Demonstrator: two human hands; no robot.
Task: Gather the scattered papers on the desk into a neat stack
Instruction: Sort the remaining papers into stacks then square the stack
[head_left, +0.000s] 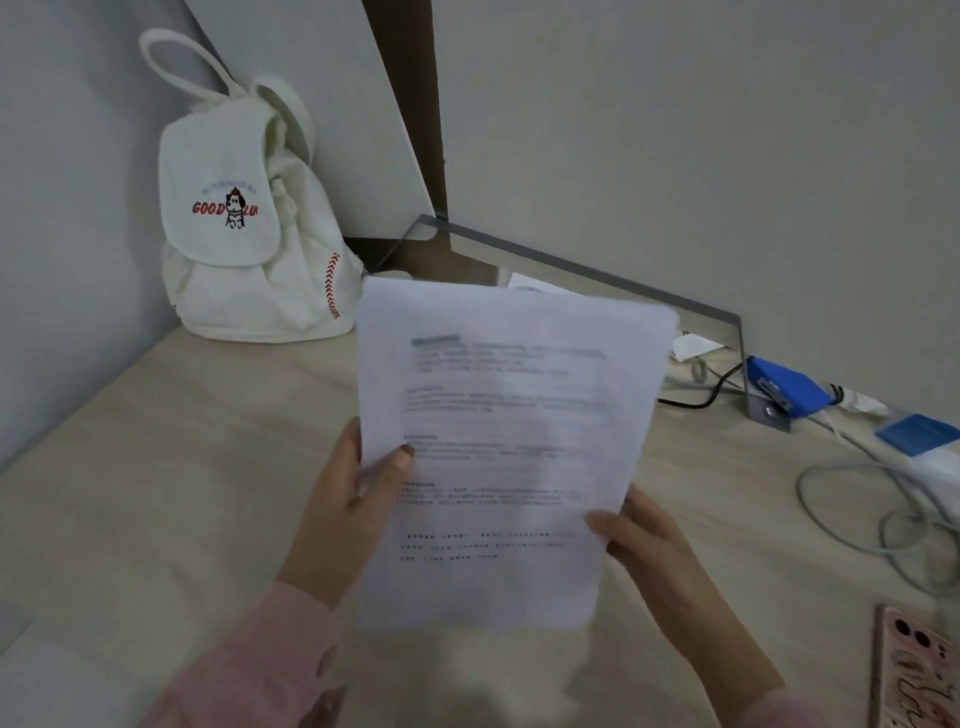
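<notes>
Now | left hand (343, 499) pinches papers (509, 441), print blurred unreadable | right hand (649, 545) grips their edge | fingers hidden behind

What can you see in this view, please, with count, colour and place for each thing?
desk: one, pale wood, under everything
papers: one sheaf, white, blurred print, held up at centre
backpack: one, white, red lettering, far left corner
blue box: one, blue, right, by the wall
cable: one loop, grey, right side
phone: one, pink patterned case, lower right edge
left hand: one, pink sleeve, grips papers' left edge
right hand: one, pink sleeve, grips papers' lower right edge
</notes>
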